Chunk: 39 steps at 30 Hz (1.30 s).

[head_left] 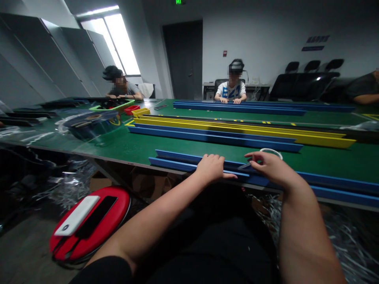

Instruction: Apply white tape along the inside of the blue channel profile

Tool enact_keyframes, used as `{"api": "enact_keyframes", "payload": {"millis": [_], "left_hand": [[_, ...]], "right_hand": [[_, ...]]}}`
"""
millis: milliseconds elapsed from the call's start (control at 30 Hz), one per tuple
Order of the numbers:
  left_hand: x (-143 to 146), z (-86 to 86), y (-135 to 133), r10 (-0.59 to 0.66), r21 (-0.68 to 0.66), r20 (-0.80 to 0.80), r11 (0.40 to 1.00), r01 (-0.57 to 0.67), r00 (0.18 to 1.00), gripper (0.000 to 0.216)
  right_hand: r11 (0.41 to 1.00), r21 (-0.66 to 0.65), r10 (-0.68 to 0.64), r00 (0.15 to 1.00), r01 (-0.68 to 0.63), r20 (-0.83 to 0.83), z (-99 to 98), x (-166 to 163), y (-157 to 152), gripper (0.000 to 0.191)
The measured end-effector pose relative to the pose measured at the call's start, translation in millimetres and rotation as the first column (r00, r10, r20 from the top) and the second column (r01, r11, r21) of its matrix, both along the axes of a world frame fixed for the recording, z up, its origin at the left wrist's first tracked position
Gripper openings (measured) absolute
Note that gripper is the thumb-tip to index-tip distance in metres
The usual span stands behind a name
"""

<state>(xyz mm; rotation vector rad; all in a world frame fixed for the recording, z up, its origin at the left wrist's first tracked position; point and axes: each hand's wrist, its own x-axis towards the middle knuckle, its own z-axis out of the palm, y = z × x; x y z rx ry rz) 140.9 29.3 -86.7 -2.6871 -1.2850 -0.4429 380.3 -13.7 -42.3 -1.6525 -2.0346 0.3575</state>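
A long blue channel strip (pixel 174 161) lies along the near edge of the green table. My left hand (pixel 211 169) is over it, fingers bent across its far side and thumb stretched along the near side. To the right, my right hand (pixel 271 167) is raised just above the blue strips, thumb and index finger pinched on a thin pale strip (pixel 244 166) that slants down toward the channel. A white ring (pixel 274 150), possibly a roll of tape, shows behind that wrist. Another blue channel (pixel 337 185) continues to the right.
Blue channels (pixel 207 136) and yellow channels (pixel 319 138) lie farther across the green table (pixel 142 146). A clear-wrapped reel (pixel 91 124) and small bins (pixel 140 113) stand left. A red round stool (pixel 115 201) holds a power bank and phone. Other people sit around the table.
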Motion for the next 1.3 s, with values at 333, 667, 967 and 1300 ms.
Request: {"api": "enact_keyframes", "payload": {"millis": [333,667,967,1300], "left_hand": [[-77,2.2,19,0.014,0.061,-0.026,0.998,-0.013,1.000,0.082],[-165,2.3,42,0.017,0.065,-0.097,0.998,-0.011,0.995,0.074],[-166,-2.7,41,0.062,0.079,-0.094,0.995,-0.055,0.994,0.070],[-165,-0.7,36,0.106,0.048,-0.126,0.994,-0.101,0.986,0.078]], "right_hand": [[1.000,0.007,0.031,0.989,-0.030,-0.147,0.5,-22,6,0.032],[0.971,0.080,0.229,0.973,-0.225,-0.041,-23.1,-81,20,0.024],[0.987,0.099,0.121,0.990,-0.128,0.074,-29.8,-94,17,0.020],[1.000,-0.025,-0.008,0.921,0.019,0.390,-2.8,-87,5,0.029]]}}
